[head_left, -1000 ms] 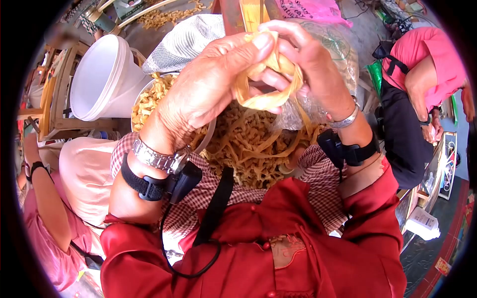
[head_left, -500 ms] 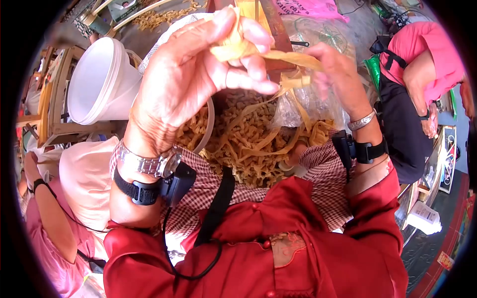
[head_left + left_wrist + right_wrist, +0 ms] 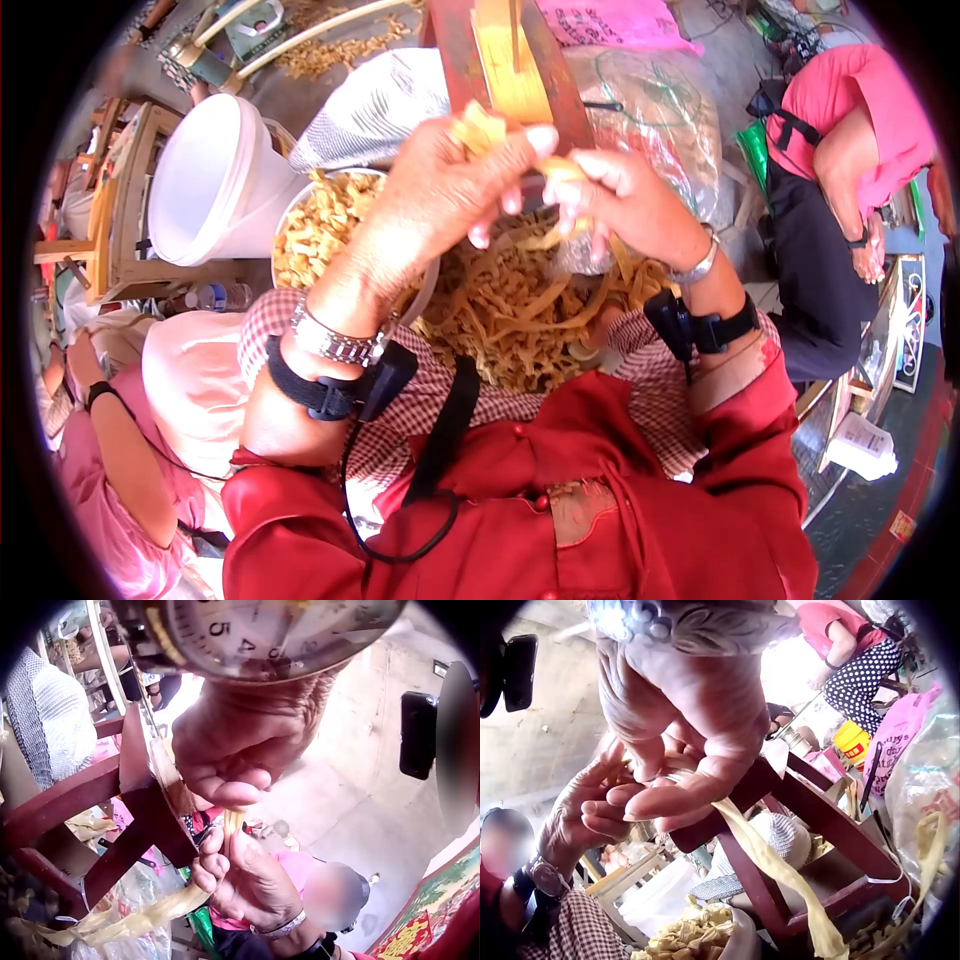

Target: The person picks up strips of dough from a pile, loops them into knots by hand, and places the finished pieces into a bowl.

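Observation:
A pale yellow leaf-like strip (image 3: pixel 480 128) is held up between both hands. My left hand (image 3: pixel 430 195) pinches its folded part between thumb and fingers. Close beside it, my right hand (image 3: pixel 640 205) grips the strip with thumb and curled fingers. A short taut piece of strip (image 3: pixel 234 820) spans the two hands in the left wrist view. The long tail of the strip (image 3: pixel 780 874) hangs below the right hand in the right wrist view. Beneath the hands lies a heap of small folded yellow-brown pieces (image 3: pixel 500 345), with loose strips over it.
A tub (image 3: pixel 430 290) of lighter folded pieces (image 3: pixel 325 225) stands at left, near a white bucket (image 3: pixel 200 190). Ahead is a dark red wooden stand (image 3: pixel 565 95) with a yellow strip on it. Clear plastic bags (image 3: pixel 660 120) lie right of it. People sit on both sides.
The open loop seen a second ago no longer shows. The hands drew apart with the strip stretched between them, then came back together; the left hand moved right and down.

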Tool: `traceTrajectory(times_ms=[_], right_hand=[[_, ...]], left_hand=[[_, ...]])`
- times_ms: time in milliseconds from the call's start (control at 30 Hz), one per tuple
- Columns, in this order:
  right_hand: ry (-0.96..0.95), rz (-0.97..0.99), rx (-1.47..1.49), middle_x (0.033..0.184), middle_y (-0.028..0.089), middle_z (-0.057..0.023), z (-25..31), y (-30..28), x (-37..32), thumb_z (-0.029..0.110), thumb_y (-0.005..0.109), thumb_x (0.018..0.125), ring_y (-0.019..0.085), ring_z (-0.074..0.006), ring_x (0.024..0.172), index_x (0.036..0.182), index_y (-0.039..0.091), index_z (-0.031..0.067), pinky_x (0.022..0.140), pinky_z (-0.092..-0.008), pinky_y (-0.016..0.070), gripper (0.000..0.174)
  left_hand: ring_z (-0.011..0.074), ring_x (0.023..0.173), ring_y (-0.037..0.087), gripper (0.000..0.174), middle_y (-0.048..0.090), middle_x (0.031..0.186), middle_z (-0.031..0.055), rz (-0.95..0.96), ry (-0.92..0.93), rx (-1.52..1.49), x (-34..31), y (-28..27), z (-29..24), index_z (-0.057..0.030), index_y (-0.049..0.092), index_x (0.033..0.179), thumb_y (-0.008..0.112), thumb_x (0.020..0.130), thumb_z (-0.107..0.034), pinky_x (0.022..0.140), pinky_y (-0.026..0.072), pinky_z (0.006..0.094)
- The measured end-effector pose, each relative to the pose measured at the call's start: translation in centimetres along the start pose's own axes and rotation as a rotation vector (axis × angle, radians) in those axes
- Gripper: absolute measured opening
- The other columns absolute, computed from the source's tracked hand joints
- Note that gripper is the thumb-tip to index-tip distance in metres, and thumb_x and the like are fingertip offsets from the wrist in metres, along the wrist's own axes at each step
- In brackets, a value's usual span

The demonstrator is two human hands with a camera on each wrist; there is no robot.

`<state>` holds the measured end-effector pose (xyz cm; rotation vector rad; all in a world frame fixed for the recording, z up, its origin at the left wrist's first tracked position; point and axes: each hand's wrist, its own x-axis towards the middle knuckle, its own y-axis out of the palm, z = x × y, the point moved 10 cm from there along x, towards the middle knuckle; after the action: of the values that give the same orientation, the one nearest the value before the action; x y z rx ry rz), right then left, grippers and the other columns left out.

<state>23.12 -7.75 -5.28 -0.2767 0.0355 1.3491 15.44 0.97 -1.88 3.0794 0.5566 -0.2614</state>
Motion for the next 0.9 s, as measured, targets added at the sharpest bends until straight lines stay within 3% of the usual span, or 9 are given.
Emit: traceTrajectory(times_ms=[167,200,300,367,600,700,733,867,900], right_hand=[[-0.008,0.067,0.160,0.079,0.058,-0.0027,1.2,1.6,0.1,0.025,0.053,0.094,0.059,-0.0078,0.067,0.105,0.056,-0.0014,0.043,-0.0198,0.0504,0.029],[0.033,0.083,0.139,0.077,0.058,-0.0022,1.1,1.7,0.1,0.026,0.051,0.094,0.057,-0.0077,0.065,0.098,0.058,-0.0007,0.048,-0.0210,0.0491,0.028],[-0.112,-0.035,0.070,0.070,0.056,-0.0007,2.4,0.8,-0.1,0.027,0.049,0.095,0.052,-0.0085,0.061,0.083,0.058,0.0011,0.055,-0.0230,0.0429,0.030],[-0.155,-0.088,-0.041,0.065,0.054,-0.0009,3.2,-0.1,-0.6,0.027,0.048,0.095,0.049,-0.0091,0.059,0.074,0.057,0.0022,0.056,-0.0241,0.0395,0.034],[-0.262,-0.228,-0.439,0.064,0.055,-0.0055,7.3,-5.1,-0.3,0.028,0.048,0.092,0.052,-0.0157,0.060,0.074,0.056,0.0029,0.056,-0.0309,0.0398,0.032],[-0.480,-0.338,-0.797,0.065,0.054,-0.0061,10.6,-6.3,1.0,0.030,0.048,0.092,0.053,-0.0147,0.063,0.074,0.055,0.0019,0.057,-0.0306,0.0417,0.034],[-0.545,-0.359,-0.826,0.064,0.053,-0.0087,11.3,-6.5,1.4,0.027,0.050,0.089,0.055,-0.0188,0.062,0.073,0.053,0.0006,0.056,-0.0323,0.0435,0.031],[-0.412,-0.463,-0.602,0.065,0.055,-0.0145,10.4,-9.8,3.2,0.021,0.050,0.086,0.056,-0.0310,0.062,0.074,0.055,0.0004,0.056,-0.0380,0.0439,0.025],[-0.435,-0.488,-0.691,0.064,0.053,-0.0114,10.6,-9.8,3.4,0.023,0.050,0.088,0.052,-0.0249,0.061,0.075,0.056,0.0006,0.056,-0.0351,0.0411,0.027]], left_hand=[[0.0032,0.042,0.040,0.024,0.053,0.062,-0.0013,0.016,-0.011,-0.141,0.4,0.1,0.5,-0.0005,0.059,0.096,0.061,0.090,-0.024,0.037,0.0310,0.0172],[0.0027,0.042,0.039,0.021,0.051,0.061,-0.0024,0.009,-0.007,-0.148,0.3,0.1,0.2,-0.0017,0.060,0.095,0.062,0.089,-0.022,0.038,0.0308,0.0169],[0.0031,0.047,0.045,0.016,0.053,0.063,-0.0028,-0.040,-0.013,-0.249,0.3,-0.9,0.2,-0.0027,0.062,0.088,0.064,0.088,-0.019,0.037,0.0338,0.0174],[0.0030,0.047,0.041,0.009,0.051,0.063,-0.0037,-0.064,0.107,-0.517,0.7,-3.4,-0.7,-0.0050,0.061,0.090,0.063,0.087,-0.012,0.038,0.0329,0.0174],[0.0053,0.046,0.040,0.005,0.050,0.063,-0.0020,-0.111,0.149,-0.445,2.9,-3.6,-2.5,-0.0039,0.058,0.088,0.058,0.088,-0.009,0.039,0.0355,0.0215],[0.0029,0.046,0.034,0.013,0.047,0.062,-0.0042,-0.200,0.232,-0.274,4.6,-4.5,-4.9,-0.0043,0.060,0.092,0.057,0.091,-0.017,0.042,0.0343,0.0203],[0.0036,0.048,0.039,0.014,0.050,0.064,-0.0035,-0.186,0.249,-0.278,5.3,-4.8,-5.4,-0.0040,0.061,0.090,0.059,0.090,-0.017,0.043,0.0358,0.0205],[0.0040,0.052,0.045,0.011,0.052,0.065,-0.0032,-0.245,0.284,-0.227,7.7,-5.5,-5.9,-0.0057,0.061,0.087,0.061,0.088,-0.017,0.044,0.0371,0.0206],[0.0041,0.052,0.045,0.011,0.052,0.064,-0.0032,-0.253,0.283,-0.214,8.0,-5.7,-5.9,-0.0058,0.061,0.087,0.061,0.088,-0.016,0.043,0.0372,0.0207]])
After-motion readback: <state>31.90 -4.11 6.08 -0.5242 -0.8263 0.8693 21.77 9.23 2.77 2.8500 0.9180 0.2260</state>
